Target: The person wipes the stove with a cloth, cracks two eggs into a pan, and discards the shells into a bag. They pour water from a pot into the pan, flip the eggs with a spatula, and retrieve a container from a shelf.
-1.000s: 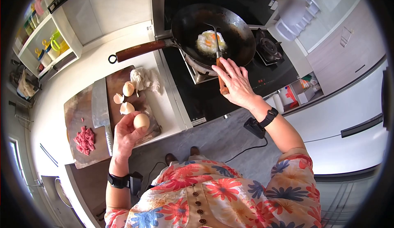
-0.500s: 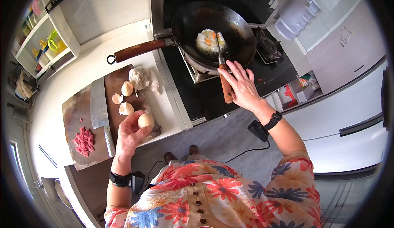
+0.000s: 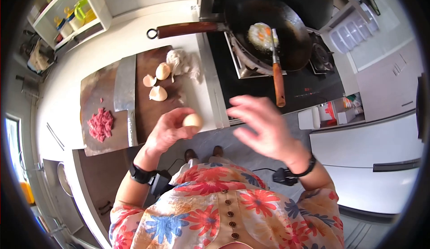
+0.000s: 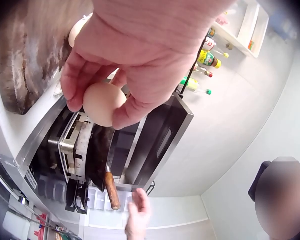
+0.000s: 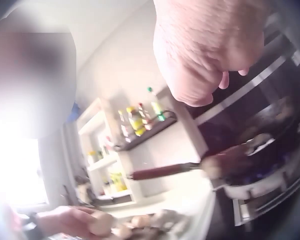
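My left hand point(image 3: 168, 132) pinches a whole egg point(image 3: 192, 121) between thumb and fingers, in front of the counter edge. In the left wrist view the egg point(image 4: 103, 104) looks uncracked. My right hand point(image 3: 264, 130), blurred, is in the air to the right of the egg, fingers spread and holding nothing. Behind it, a spatula point(image 3: 278, 83) with a wooden handle leans in the wok point(image 3: 293, 38), its tip at a frying egg point(image 3: 260, 35) with white and orange yolk. Broken eggshells point(image 3: 157, 93) lie on the cutting board point(image 3: 148, 119), left of the held egg.
A cleaver point(image 3: 124, 85) lies across the board beside chopped raw meat point(image 3: 101, 124). A crumpled cloth point(image 3: 180, 63) is at the board's far corner. The wok's long handle point(image 3: 188, 29) reaches left over the counter. An open drawer point(image 3: 333, 113) juts out below the stove point(image 3: 304, 87).
My right hand has let go of the spatula and moved back toward the body and the left hand. The spatula now rests in the wok. The left hand still holds its egg.
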Demonstrator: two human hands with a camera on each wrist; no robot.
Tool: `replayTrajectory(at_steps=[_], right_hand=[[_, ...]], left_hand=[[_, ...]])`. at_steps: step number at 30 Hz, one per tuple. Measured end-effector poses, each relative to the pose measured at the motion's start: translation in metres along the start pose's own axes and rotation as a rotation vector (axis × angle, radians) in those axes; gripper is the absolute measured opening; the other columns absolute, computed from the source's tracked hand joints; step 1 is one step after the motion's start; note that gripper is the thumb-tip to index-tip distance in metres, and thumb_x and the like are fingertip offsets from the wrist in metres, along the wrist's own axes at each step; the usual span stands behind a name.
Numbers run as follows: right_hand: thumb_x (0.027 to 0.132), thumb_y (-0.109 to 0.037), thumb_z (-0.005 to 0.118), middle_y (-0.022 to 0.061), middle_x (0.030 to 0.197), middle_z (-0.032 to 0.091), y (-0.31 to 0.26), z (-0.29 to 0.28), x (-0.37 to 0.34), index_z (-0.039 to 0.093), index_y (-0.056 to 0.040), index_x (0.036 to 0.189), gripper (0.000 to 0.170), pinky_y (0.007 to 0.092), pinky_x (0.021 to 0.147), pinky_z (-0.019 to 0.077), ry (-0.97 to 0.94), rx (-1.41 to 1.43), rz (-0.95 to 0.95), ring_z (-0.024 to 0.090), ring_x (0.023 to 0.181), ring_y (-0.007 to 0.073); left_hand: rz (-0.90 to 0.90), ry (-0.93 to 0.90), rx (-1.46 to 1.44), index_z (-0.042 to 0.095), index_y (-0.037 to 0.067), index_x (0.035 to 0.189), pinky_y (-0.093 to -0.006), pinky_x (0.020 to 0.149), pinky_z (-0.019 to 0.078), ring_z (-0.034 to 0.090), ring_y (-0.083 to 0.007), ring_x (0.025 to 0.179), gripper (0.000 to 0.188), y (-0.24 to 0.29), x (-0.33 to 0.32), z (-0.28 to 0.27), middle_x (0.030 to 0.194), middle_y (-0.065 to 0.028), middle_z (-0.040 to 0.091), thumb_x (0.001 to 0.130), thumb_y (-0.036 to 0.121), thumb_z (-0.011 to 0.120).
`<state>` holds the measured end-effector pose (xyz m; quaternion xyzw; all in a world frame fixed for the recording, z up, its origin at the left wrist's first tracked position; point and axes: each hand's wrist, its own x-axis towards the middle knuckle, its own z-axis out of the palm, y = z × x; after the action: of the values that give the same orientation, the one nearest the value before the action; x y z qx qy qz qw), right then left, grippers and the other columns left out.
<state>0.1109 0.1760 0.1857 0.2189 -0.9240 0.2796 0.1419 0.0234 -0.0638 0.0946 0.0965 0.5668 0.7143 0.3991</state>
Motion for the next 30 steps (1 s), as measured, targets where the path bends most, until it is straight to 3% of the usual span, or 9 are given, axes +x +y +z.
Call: replayTrajectory(at_steps=[4, 12, 13, 15, 17, 19, 24, 27, 30], right_hand=[[0.071, -0.017, 0.07, 0.0063, 0.11, 0.056, 0.011, 0.08, 0.009, 0.053, -0.0118, 0.113, 0.046, 0.038, 0.083, 0.0464, -0.169, 0.087, -0.055, 0.055, 0.096, 0.0272], [0.069, -0.016, 0.071, 0.0081, 0.102, 0.059, 0.018, 0.132, 0.036, 0.055, -0.0105, 0.107, 0.041, 0.0385, 0.082, 0.0471, -0.303, 0.302, -0.021, 0.058, 0.094, 0.0294], [0.068, -0.016, 0.072, 0.0107, 0.1, 0.059, 0.021, 0.136, 0.04, 0.055, -0.0097, 0.107, 0.043, 0.0386, 0.08, 0.0473, -0.292, 0.339, 0.068, 0.058, 0.092, 0.0305], [0.068, -0.016, 0.072, 0.0124, 0.099, 0.06, 0.033, 0.151, 0.045, 0.054, -0.0078, 0.107, 0.044, 0.0391, 0.08, 0.0474, -0.146, 0.226, 0.053, 0.058, 0.093, 0.0316], [0.068, -0.017, 0.073, 0.0116, 0.101, 0.059, 0.039, 0.165, 0.049, 0.053, -0.0065, 0.108, 0.045, 0.0399, 0.082, 0.0453, -0.027, 0.129, 0.022, 0.056, 0.096, 0.0318], [0.068, -0.017, 0.073, 0.0111, 0.103, 0.058, 0.042, 0.178, 0.049, 0.053, -0.0071, 0.109, 0.046, 0.04, 0.083, 0.0441, -0.053, 0.078, 0.034, 0.055, 0.097, 0.0311], [0.069, -0.015, 0.073, 0.0101, 0.108, 0.056, 0.04, 0.177, 0.055, 0.051, -0.0078, 0.112, 0.049, 0.0397, 0.084, 0.042, -0.06, 0.045, 0.056, 0.053, 0.1, 0.0295], [0.069, -0.016, 0.073, 0.0121, 0.105, 0.055, 0.023, 0.16, 0.065, 0.049, -0.0058, 0.116, 0.053, 0.0393, 0.081, 0.0428, 0.184, 0.116, -0.032, 0.053, 0.095, 0.0302], [0.069, -0.015, 0.073, 0.0123, 0.105, 0.055, 0.038, 0.188, 0.051, 0.049, -0.0055, 0.116, 0.054, 0.0391, 0.082, 0.0428, 0.041, 0.051, -0.019, 0.053, 0.095, 0.0301]], left_hand=[[-0.022, -0.097, 0.012, 0.046, -0.003, 0.118, -0.0224, 0.062, 0.0453, 0.054, -0.0091, 0.071, 0.053, -0.005, 0.001, 0.0, 0.088, -0.0058, 0.061, 0.073, 0.009, 0.072], [-0.069, 0.003, 0.12, 0.045, 0.0, 0.122, -0.0212, 0.057, 0.0438, 0.054, -0.0082, 0.065, 0.059, -0.012, -0.011, -0.027, 0.082, -0.0036, 0.06, 0.075, 0.019, 0.074], [-0.035, 0.096, 0.165, 0.043, 0.0, 0.124, -0.0213, 0.057, 0.044, 0.054, -0.0084, 0.065, 0.061, -0.013, -0.014, -0.032, 0.083, -0.0038, 0.06, 0.075, 0.021, 0.074], [0.03, 0.23, 0.225, 0.039, 0.002, 0.13, -0.0216, 0.058, 0.0447, 0.055, -0.009, 0.065, 0.068, -0.008, -0.025, -0.042, 0.083, -0.0041, 0.06, 0.076, 0.025, 0.074], [0.069, 0.323, 0.203, 0.043, 0.001, 0.126, -0.0213, 0.058, 0.0446, 0.055, -0.0088, 0.065, 0.059, -0.007, -0.035, -0.055, 0.082, -0.0034, 0.06, 0.079, 0.022, 0.071], [0.062, 0.368, 0.191, 0.05, 0.0, 0.119, -0.0209, 0.058, 0.0444, 0.055, -0.0081, 0.065, 0.044, 0.001, -0.048, -0.061, 0.081, -0.0026, 0.06, 0.082, 0.019, 0.068], [0.086, 0.334, 0.27, 0.054, 0.0, 0.111, -0.0202, 0.058, 0.044, 0.056, -0.0074, 0.066, 0.034, -0.003, -0.061, -0.078, 0.081, -0.0022, 0.061, 0.083, 0.017, 0.065], [0.087, 0.352, 0.24, 0.056, 0.0, 0.108, -0.0199, 0.058, 0.0438, 0.056, -0.0073, 0.066, 0.029, -0.001, -0.063, -0.081, 0.081, -0.0017, 0.061, 0.083, 0.014, 0.064], [0.086, 0.359, 0.242, 0.057, 0.001, 0.106, -0.0198, 0.058, 0.0438, 0.057, -0.0076, 0.065, 0.027, 0.006, -0.064, -0.079, 0.08, -0.0012, 0.061, 0.083, 0.012, 0.064]])
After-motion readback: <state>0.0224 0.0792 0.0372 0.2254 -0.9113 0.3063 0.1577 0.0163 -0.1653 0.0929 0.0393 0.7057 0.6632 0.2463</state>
